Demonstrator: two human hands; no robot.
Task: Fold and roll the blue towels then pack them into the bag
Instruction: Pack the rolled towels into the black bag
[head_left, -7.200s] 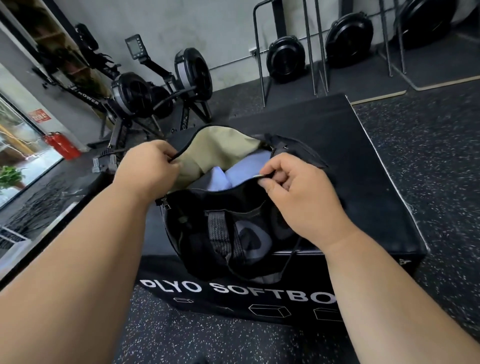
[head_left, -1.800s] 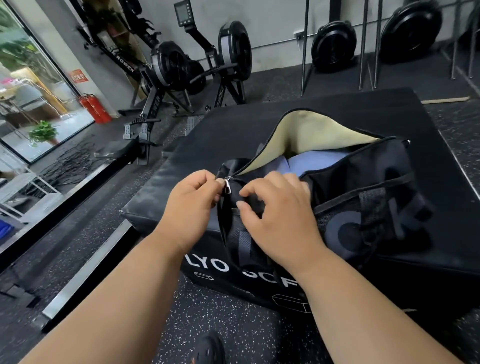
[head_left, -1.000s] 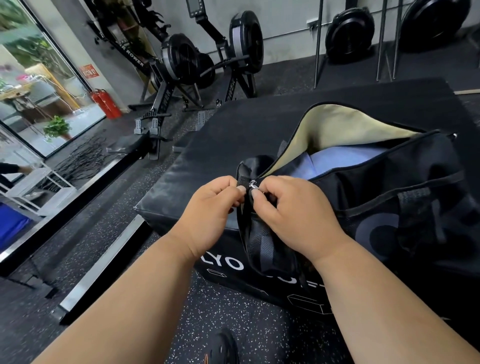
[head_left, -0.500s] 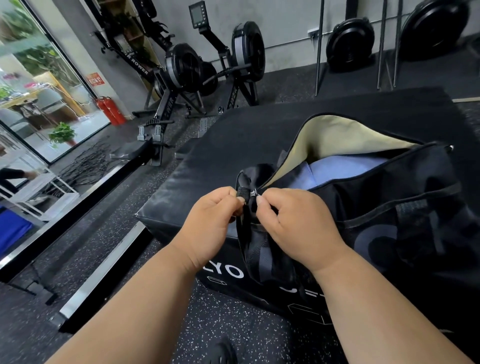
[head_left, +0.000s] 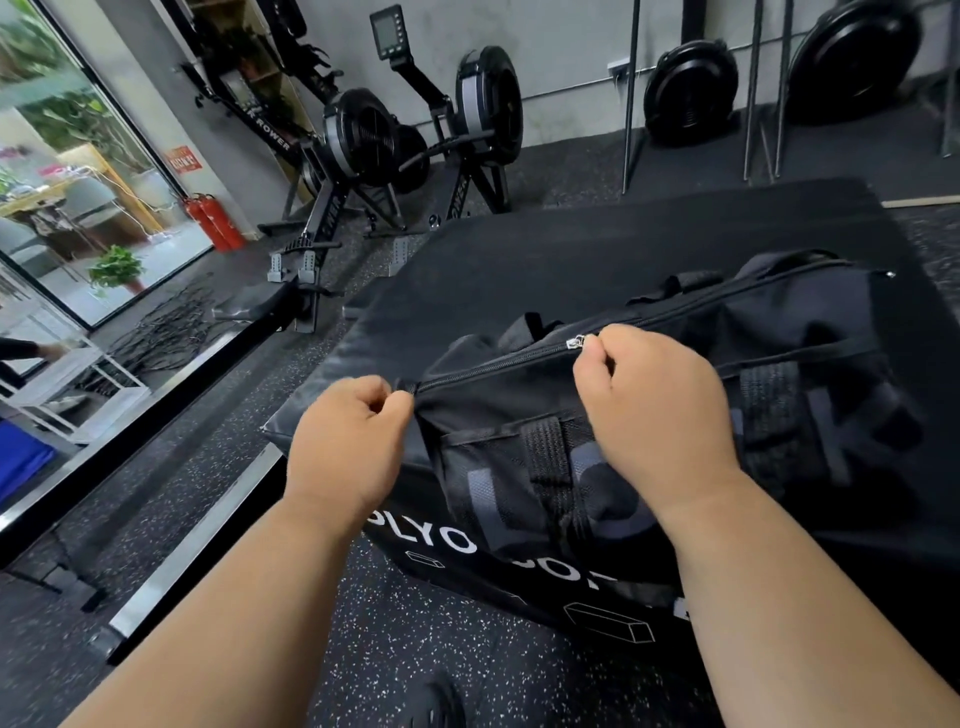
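Note:
A black duffel bag (head_left: 779, 332) lies on a black soft plyo box (head_left: 545, 249). My left hand (head_left: 348, 441) pinches the fabric at the bag's left end, where the zip starts. My right hand (head_left: 644, 410) pinches the silver zipper pull (head_left: 574, 342), partway along the top. The zip is shut between my two hands. The flap lies down over the opening to the right of the pull. The blue towels are hidden inside the bag.
Rowing machines (head_left: 374, 140) stand behind the box at the left. Red fire extinguishers (head_left: 213, 223) stand by a glass wall (head_left: 67, 171). Weight plates (head_left: 691, 93) lean at the back wall. Speckled rubber floor (head_left: 395, 623) lies below, with my shoe (head_left: 431, 701) at the bottom edge.
My right hand has drawn the zipper pull to the right, away from my left hand. The beige lining and the blue towels are now covered.

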